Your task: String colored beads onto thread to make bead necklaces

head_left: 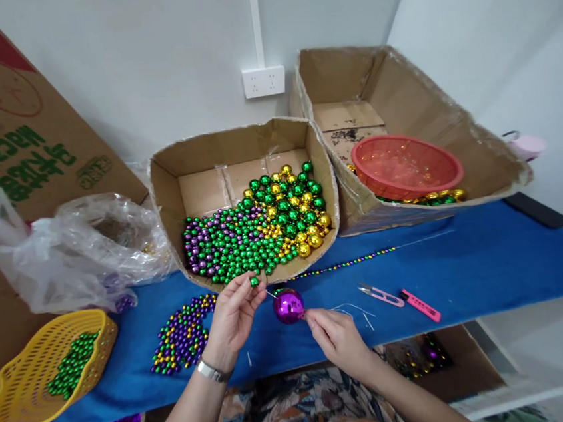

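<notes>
Between my hands hangs a large shiny purple ball (pixel 288 305) with a thin white string coming off its upper left. My left hand (pixel 241 306) pinches a small green bead (pixel 254 281) between thumb and fingertips, beside that string; whether the bead is threaded I cannot tell. My right hand (pixel 340 339) is closed at the ball's right side, gripping its small end. Another green bead shows just behind the ball. A string of small beads (pixel 347 264) in purple, green and gold runs from behind the ball to the right across the blue cloth (pixel 316 348).
A cardboard box (pixel 234 142) of loose beads stands ahead. Another box (pixel 426 108) holds a red basket (pixel 408 171). At left are a yellow basket (pixel 21 372), loose beads (pixel 184 335) and plastic bags (pixel 49 255). Pink-handled snips (pixel 381 296) and a pink cutter (pixel 421 305) lie right.
</notes>
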`<action>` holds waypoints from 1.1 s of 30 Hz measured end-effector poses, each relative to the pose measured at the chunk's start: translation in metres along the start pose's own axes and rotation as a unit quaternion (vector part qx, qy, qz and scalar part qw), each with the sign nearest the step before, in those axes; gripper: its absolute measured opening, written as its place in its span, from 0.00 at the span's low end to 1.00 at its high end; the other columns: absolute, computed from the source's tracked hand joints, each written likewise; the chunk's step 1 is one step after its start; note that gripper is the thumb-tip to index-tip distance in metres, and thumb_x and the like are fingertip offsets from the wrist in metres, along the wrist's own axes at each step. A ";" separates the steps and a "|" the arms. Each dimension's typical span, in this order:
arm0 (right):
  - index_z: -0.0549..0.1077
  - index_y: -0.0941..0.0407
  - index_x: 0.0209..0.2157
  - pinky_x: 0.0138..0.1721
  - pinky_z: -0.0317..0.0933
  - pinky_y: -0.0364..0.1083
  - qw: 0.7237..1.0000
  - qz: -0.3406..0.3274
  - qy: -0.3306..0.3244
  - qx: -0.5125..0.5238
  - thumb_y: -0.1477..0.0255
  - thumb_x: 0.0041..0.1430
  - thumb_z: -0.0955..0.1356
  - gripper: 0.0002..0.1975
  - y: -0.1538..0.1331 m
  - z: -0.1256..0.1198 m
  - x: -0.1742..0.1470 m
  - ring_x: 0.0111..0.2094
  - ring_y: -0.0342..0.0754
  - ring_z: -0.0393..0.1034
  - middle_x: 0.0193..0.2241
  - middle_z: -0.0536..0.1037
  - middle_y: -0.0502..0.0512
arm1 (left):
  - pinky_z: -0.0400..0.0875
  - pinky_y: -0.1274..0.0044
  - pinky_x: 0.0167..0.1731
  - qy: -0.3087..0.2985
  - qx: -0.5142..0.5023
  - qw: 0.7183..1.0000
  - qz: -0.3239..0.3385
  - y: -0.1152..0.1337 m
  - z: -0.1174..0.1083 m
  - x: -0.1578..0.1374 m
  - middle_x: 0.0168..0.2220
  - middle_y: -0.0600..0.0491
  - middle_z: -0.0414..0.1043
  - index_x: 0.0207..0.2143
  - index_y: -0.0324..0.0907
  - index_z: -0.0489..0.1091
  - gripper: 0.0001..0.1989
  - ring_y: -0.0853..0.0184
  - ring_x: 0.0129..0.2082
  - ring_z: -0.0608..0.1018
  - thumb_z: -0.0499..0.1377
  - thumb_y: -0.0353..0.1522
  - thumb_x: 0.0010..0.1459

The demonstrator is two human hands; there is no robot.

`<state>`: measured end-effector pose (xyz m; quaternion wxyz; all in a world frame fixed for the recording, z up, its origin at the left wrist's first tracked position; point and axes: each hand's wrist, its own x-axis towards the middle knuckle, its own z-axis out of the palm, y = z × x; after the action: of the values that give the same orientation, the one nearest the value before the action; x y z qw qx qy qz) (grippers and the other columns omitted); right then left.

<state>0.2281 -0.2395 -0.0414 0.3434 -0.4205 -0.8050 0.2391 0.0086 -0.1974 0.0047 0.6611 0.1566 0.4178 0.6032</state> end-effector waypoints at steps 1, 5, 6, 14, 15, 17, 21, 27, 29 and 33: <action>0.69 0.55 0.39 0.33 0.62 0.43 1.000 0.000 -0.001 -0.002 0.76 0.67 0.58 0.09 0.000 0.000 0.000 0.30 0.45 0.72 0.31 0.77 0.53 | 0.78 0.78 0.35 0.001 0.001 1.000 0.000 0.000 0.000 -0.001 0.33 0.49 0.78 0.35 0.37 0.76 0.13 0.65 0.34 0.80 0.70 0.30 0.45; 0.69 0.55 0.40 0.34 0.63 0.43 1.000 -0.001 -0.008 -0.019 0.76 0.67 0.58 0.10 0.000 0.001 -0.001 0.31 0.46 0.73 0.31 0.78 0.53 | 0.77 0.76 0.36 0.001 0.018 1.000 0.007 0.000 -0.001 -0.004 0.32 0.50 0.77 0.34 0.38 0.76 0.13 0.65 0.35 0.80 0.71 0.32 0.45; 0.69 0.55 0.41 0.34 0.63 0.44 0.999 -0.005 -0.007 -0.033 0.76 0.67 0.58 0.10 0.001 0.002 -0.001 0.32 0.46 0.73 0.32 0.78 0.54 | 0.77 0.76 0.36 -0.001 0.031 0.999 0.018 -0.001 -0.001 -0.005 0.32 0.50 0.77 0.34 0.38 0.76 0.13 0.64 0.35 0.80 0.70 0.32 0.45; 0.68 0.58 0.41 0.34 0.66 0.44 0.988 0.047 -0.056 -0.135 0.76 0.65 0.58 0.09 0.022 0.036 -0.008 0.32 0.48 0.75 0.30 0.78 0.56 | 0.72 0.78 0.38 -0.013 0.282 0.954 0.105 -0.037 -0.022 -0.017 0.37 0.50 0.77 0.34 0.41 0.77 0.09 0.67 0.36 0.77 0.67 0.34 0.50; 0.68 0.58 0.41 0.35 0.67 0.44 0.985 0.054 -0.077 -0.147 0.77 0.64 0.59 0.09 0.024 0.035 -0.010 0.33 0.48 0.75 0.31 0.78 0.56 | 0.72 0.77 0.40 -0.024 0.319 0.939 0.128 -0.040 -0.022 -0.020 0.37 0.49 0.78 0.33 0.41 0.77 0.08 0.65 0.38 0.77 0.66 0.35 0.51; 0.68 0.58 0.45 0.36 0.68 0.44 0.979 0.057 -0.111 -0.160 0.78 0.63 0.60 0.11 0.025 0.025 -0.012 0.35 0.49 0.76 0.36 0.78 0.58 | 0.72 0.75 0.41 -0.049 0.371 0.911 0.174 -0.038 -0.018 -0.027 0.37 0.48 0.78 0.31 0.41 0.78 0.05 0.63 0.39 0.77 0.65 0.34 0.53; 0.65 0.55 0.54 0.44 0.68 0.45 0.991 0.046 -0.084 -0.098 0.76 0.65 0.60 0.16 0.012 -0.001 -0.001 0.44 0.48 0.74 0.48 0.75 0.59 | 0.72 0.75 0.41 -0.078 0.377 0.896 0.222 -0.019 0.008 -0.040 0.35 0.48 0.77 0.30 0.43 0.79 0.03 0.62 0.38 0.77 0.66 0.29 0.51; 0.70 0.55 0.49 0.44 0.68 0.45 0.998 -0.019 -0.062 0.019 0.72 0.68 0.59 0.13 0.000 -0.002 0.016 0.41 0.46 0.74 0.41 0.78 0.56 | 0.72 0.72 0.43 -0.085 0.299 0.925 0.220 -0.001 0.040 -0.048 0.36 0.47 0.76 0.30 0.42 0.79 0.04 0.60 0.40 0.77 0.68 0.27 0.48; 0.72 0.56 0.43 0.38 0.68 0.44 0.998 -0.013 -0.053 0.039 0.73 0.68 0.58 0.12 0.002 -0.003 0.016 0.34 0.45 0.73 0.34 0.78 0.54 | 0.73 0.70 0.43 -0.103 0.304 0.917 0.238 -0.005 0.037 -0.045 0.39 0.47 0.76 0.34 0.43 0.78 0.05 0.60 0.40 0.77 0.64 0.28 0.53; 0.72 0.56 0.41 0.36 0.66 0.42 0.995 0.022 -0.029 0.094 0.72 0.68 0.58 0.12 -0.004 -0.024 0.016 0.33 0.43 0.72 0.32 0.77 0.53 | 0.68 0.65 0.52 -0.209 0.392 0.865 0.234 -0.032 0.019 -0.031 0.53 0.45 0.70 0.50 0.46 0.72 0.18 0.57 0.52 0.73 0.60 0.28 0.55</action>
<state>0.2375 -0.2255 -0.0172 0.3524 -0.3969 -0.7792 0.3334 0.0464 -0.2275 0.0040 0.4564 0.6188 0.4230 0.4795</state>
